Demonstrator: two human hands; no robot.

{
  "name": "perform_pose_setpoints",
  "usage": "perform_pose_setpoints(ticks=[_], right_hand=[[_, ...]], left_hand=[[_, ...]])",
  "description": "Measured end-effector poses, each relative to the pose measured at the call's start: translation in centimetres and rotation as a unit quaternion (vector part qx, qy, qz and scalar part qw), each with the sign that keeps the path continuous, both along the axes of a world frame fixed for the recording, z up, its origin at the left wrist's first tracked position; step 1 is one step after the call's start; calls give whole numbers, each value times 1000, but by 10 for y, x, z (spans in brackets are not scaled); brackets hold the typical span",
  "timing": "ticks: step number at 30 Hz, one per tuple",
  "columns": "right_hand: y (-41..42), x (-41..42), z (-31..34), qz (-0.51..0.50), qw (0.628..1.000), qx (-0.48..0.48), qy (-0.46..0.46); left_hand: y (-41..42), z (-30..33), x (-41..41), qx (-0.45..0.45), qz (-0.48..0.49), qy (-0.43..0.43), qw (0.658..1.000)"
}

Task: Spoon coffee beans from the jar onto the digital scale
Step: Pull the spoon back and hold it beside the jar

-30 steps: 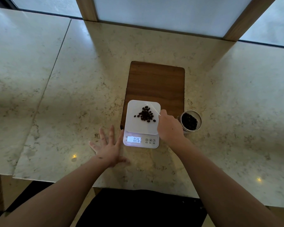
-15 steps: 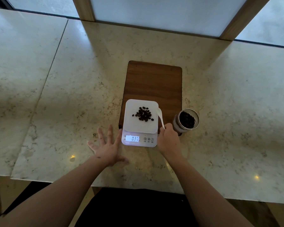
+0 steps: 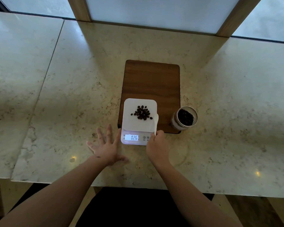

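Swinging white spoon back from jar over scale edge, our right hand pinching its handle; left hand lying splayed, fingers apart, on counter; display reading 026.

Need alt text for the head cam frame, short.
A right hand holds a white spoon over a white digital scale reading 026, a small pile of coffee beans on its platform. The left hand lies flat on the marble counter; an open jar of beans stands to the right.
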State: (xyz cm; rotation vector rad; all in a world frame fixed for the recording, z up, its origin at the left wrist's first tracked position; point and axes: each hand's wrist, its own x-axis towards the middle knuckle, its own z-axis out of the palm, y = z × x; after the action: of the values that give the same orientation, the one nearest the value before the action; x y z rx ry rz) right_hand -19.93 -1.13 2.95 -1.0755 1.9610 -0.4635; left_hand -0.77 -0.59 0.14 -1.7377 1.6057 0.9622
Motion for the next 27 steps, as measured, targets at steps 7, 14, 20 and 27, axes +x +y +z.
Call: perform_pose_setpoints(ticks=[7, 14, 20, 27], right_hand=[[-2, 13, 1, 4, 1000, 6, -22], [-3, -5, 5, 6, 999, -26, -37], [19, -23, 0, -25, 997, -46, -51], [58, -63, -10, -9, 999, -13, 38]], left_hand=[[1, -3, 1, -4, -3, -7, 1000], [0, -4, 2, -3, -5, -2, 1000], [0, -2, 2, -3, -4, 7, 1000], [-10, -5, -16, 6, -22, -19, 1000]])
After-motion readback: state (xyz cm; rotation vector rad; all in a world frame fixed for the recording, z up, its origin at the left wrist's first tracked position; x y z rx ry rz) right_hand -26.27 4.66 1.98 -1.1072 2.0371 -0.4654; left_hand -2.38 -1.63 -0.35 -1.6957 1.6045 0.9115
